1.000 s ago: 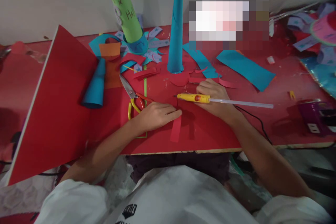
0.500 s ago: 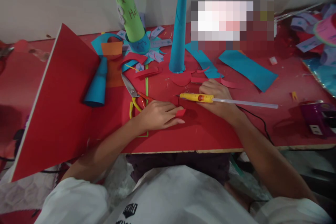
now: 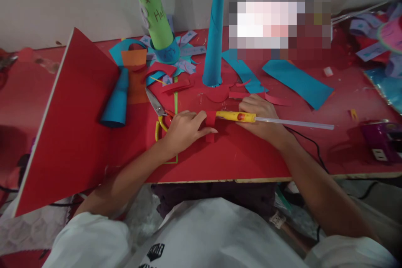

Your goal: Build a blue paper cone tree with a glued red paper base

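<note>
My left hand [image 3: 188, 132] pinches a small red paper strip [image 3: 210, 127], which stands up between thumb and fingers. My right hand [image 3: 260, 117] is wrapped round a yellow glue gun [image 3: 236, 117], with a clear glue stick [image 3: 295, 123] poking out of its back end. The gun's front points left and its tip is hidden behind the strip. Just beyond my left hand lie scissors with yellow handles [image 3: 161, 123], partly covered by it. A tall blue paper cone [image 3: 214, 33] stands upright behind both hands, near scalloped red paper [image 3: 218, 94].
A green paper tube [image 3: 154, 19] rises from a blue base at the back. At left, a red board [image 3: 72, 125] leans up beside a smaller blue cone [image 3: 116, 102]. Blue paper pieces [image 3: 298, 81] lie right. A purple device [image 3: 381, 140] sits at the right edge; a black cord [image 3: 317, 150] crosses the table.
My left hand has raised and turned the red paper strip upright, bringing it against or in front of the glue gun's tip. My right hand and the glue gun stay nearly still.
</note>
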The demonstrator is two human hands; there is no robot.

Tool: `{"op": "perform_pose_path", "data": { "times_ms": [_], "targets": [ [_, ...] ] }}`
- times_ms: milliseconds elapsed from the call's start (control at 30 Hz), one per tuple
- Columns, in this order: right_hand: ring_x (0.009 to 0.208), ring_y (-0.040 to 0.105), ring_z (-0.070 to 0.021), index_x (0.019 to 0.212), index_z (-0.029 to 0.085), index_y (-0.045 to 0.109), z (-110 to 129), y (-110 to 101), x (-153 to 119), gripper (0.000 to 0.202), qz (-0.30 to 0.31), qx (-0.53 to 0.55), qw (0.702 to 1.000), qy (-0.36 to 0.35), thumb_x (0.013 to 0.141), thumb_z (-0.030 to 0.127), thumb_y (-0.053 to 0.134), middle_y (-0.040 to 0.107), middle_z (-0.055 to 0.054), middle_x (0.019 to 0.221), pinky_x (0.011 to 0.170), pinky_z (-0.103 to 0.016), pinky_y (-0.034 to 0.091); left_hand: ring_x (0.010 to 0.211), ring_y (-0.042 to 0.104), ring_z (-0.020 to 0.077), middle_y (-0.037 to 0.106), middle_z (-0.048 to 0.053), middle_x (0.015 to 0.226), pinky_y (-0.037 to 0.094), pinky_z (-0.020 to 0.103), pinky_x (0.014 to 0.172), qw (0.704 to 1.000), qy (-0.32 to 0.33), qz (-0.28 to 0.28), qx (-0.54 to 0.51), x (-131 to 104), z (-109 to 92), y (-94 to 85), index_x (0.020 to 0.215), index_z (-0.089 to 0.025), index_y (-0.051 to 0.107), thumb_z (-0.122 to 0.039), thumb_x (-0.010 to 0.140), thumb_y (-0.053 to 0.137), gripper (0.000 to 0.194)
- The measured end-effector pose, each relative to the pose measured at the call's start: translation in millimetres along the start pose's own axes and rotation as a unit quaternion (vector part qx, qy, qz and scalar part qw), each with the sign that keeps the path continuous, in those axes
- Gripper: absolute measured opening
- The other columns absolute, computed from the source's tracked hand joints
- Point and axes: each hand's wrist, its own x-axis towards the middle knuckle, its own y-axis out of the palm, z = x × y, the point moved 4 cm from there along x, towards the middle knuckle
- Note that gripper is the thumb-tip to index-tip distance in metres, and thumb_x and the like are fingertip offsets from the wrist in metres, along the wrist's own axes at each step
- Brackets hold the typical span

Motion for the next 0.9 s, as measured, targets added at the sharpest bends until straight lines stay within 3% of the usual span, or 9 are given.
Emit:
{"op": "perform_pose_path", "data": {
  "times_ms": [233,400,633,900],
  "targets": [
    [0.070,0.044,-0.0233,0.074,0.027,0.033,-0.2,2.3,-0.6,0.037,0.008,-0.013,1.000,0.016,0.096,0.033,0.061,0.048,-0.002,0.071,0.069,-0.041,0.036,0.065,0.064,0.0201,0.068,0.003,0.070,0.035,0.032,0.063,0.998,-0.023,0.057,0.001,0.9,2.6,6.0,0.085,-0.020,0.063,-0.048,0.111,0.046,0.042],
    [0.072,0.045,-0.0229,0.074,0.027,0.033,-1.5,4.1,-1.4,0.037,0.025,-0.028,0.999,0.015,0.098,0.035,0.061,0.050,-0.002,0.073,0.071,-0.041,0.037,0.078,0.066,0.0216,0.070,0.005,0.082,0.041,0.034,0.070,0.996,-0.029,0.080,-0.019,3.2,0.2,6.0,0.087,-0.019,0.064,-0.033,0.111,0.048,0.032],
    [0.074,0.048,-0.0249,0.072,0.027,0.035,-2.7,4.3,-3.2,0.038,0.015,-0.015,0.999,0.024,0.095,0.032,0.064,0.052,-0.004,0.074,0.071,-0.043,0.038,0.081,0.063,0.0221,0.069,0.005,0.086,0.041,0.035,0.074,0.996,-0.048,0.075,-0.031,6.3,1.2,3.8,0.087,-0.018,0.064,-0.029,0.103,0.065,0.019],
    [0.074,0.048,-0.0252,0.072,0.027,0.035,-2.0,3.9,-2.1,0.036,0.013,-0.017,0.999,0.025,0.093,0.029,0.064,0.051,-0.004,0.073,0.070,-0.042,0.037,0.080,0.062,0.0214,0.069,0.003,0.084,0.039,0.034,0.072,0.993,-0.063,0.092,-0.035,6.3,1.7,4.8,0.087,-0.018,0.062,-0.031,0.100,0.072,0.021]
  ]
}}
